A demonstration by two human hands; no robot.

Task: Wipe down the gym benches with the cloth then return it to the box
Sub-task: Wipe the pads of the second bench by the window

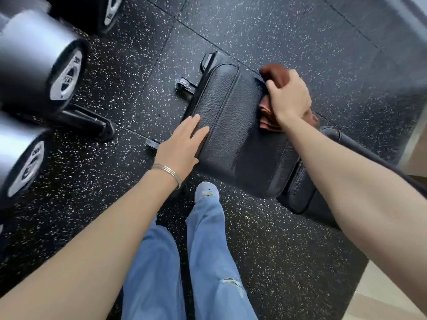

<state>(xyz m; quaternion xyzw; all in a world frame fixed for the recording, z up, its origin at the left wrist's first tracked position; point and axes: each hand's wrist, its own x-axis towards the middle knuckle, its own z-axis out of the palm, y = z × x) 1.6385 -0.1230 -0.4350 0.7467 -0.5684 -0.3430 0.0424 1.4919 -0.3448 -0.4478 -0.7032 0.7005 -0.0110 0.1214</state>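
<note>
Right hand (288, 98) grips a bunched brown cloth (275, 73) lying under its palm at the black bench's (235, 135) far edge, while left hand (182, 146) rests flat, fingers straight, on the opposite edge.

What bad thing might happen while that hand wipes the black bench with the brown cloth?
The cloth, held by the right hand, sits at the far edge of the bench pad; it may slip off onto the floor. The left hand rests only on the pad's near edge, so leaning hard might make it slide off. Dumbbells stand close on the left; a careless step might bump them.
</note>
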